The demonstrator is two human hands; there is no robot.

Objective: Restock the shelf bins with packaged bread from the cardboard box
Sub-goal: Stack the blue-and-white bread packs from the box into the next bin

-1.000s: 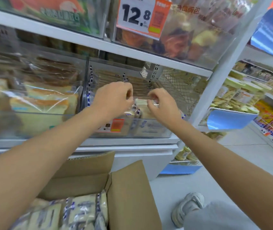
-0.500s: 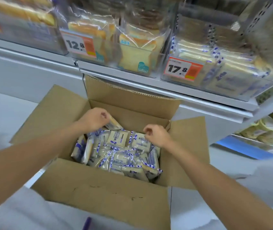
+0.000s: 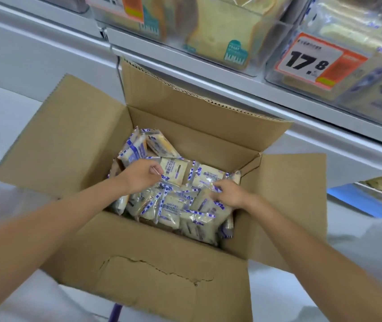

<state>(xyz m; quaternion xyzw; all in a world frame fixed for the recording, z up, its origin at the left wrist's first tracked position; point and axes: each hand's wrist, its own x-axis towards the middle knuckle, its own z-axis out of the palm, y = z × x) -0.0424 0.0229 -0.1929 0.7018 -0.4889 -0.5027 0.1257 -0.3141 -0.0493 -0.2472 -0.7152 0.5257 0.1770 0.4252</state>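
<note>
Head view: an open brown cardboard box (image 3: 162, 263) stands on the pale floor just below a white metal shelf (image 3: 208, 73), its flaps folded outward. It is well filled with small bread packets (image 3: 173, 210) in clear film with blue-and-white checked trim, lying loose and overlapping.

Both hands are down inside the box, apart from each other. The left hand (image 3: 142, 176) has its thumb and fingers curled, pinching the wrapper edge of a flat packet (image 3: 173, 169) near the far wall. The right hand (image 3: 228, 192) is curled on the crinkled film of a neighbouring packet (image 3: 208, 176).

Up on the right sits the clear plastic shelf bin (image 3: 371, 89) with an orange price tag (image 3: 320, 61), holding packets of the same look. A bin of bagged toast loaves (image 3: 227, 31) stands beside it.

Risks, as I judge them:
- A packet held only by its thin film edge may slip out on the way up, or the seal may tear.
- Overlapping packets may be dragged up and spill over the box wall.
- A harder squeeze would crush the soft bread.
- The toast bin is close enough for a packet to land in the wrong bin.
</note>
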